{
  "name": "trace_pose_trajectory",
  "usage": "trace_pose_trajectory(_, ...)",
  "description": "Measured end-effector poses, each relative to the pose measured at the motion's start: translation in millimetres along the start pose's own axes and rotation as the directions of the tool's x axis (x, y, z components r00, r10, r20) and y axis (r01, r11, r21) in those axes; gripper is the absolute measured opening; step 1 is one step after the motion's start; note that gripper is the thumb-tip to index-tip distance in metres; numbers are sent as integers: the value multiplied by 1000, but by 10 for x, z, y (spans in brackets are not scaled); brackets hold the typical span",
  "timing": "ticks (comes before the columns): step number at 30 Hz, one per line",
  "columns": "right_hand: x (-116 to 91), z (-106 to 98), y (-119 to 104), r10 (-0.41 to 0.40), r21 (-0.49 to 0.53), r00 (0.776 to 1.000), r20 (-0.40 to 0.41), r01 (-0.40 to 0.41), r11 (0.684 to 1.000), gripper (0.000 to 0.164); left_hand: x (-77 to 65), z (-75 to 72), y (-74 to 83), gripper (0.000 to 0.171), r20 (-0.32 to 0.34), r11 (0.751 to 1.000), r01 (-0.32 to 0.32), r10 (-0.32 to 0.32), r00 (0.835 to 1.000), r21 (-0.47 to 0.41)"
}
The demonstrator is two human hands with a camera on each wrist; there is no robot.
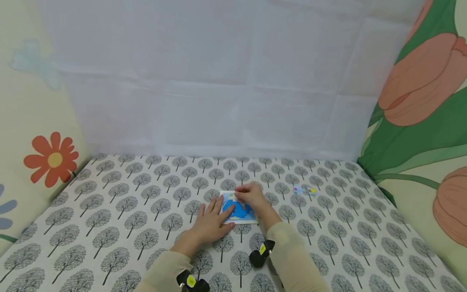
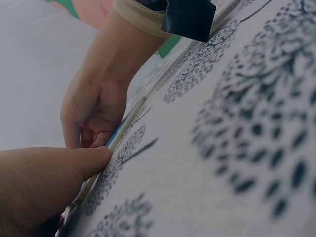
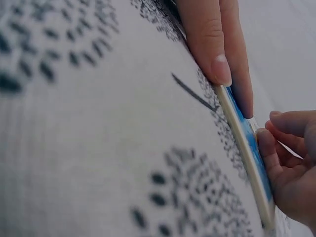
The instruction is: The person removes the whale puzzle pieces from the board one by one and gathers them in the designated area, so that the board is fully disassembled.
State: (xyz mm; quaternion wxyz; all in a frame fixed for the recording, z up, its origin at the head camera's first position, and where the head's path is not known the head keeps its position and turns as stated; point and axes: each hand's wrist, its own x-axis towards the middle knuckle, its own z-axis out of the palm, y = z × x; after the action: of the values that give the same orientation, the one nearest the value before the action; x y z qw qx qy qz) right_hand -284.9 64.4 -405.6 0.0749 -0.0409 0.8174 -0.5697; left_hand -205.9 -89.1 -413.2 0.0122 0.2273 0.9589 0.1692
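Observation:
A small square puzzle board with a pale rim and a blue picture lies flat on the cloth. My left hand rests on its left side, fingers spread and straight over the picture, thumb along the near edge. Over the board's far part, my right hand has its fingers curled and pinches a small puzzle piece, mostly hidden by the fingertips. Seen from the right wrist, the board is edge-on, with the right hand low beside its face.
Loose puzzle pieces lie on the tree-print tablecloth to the right of the board. A white sheet hangs behind the table, and walls with painted flowers stand at both sides.

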Motion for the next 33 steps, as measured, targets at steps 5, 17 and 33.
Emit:
trace_pose_trajectory(5, 6, 4, 35, -23, -58, 1000, 21, 24, 998, 19, -8, -4, 15, 54, 6, 1000, 5, -5, 1000, -10)
trace_pose_trajectory(17, -15, 23, 47, -12, -204, 1000, 0, 12, 979, 18, 2, 26, 27, 54, 18, 1000, -7, 6, 1000, 9)
trace_pose_trajectory(33, -1, 31, 39, -49, -208, 998, 27, 53, 977, 19, -11, -10, 26, 53, 8, 1000, 16, -16, 1000, 14)
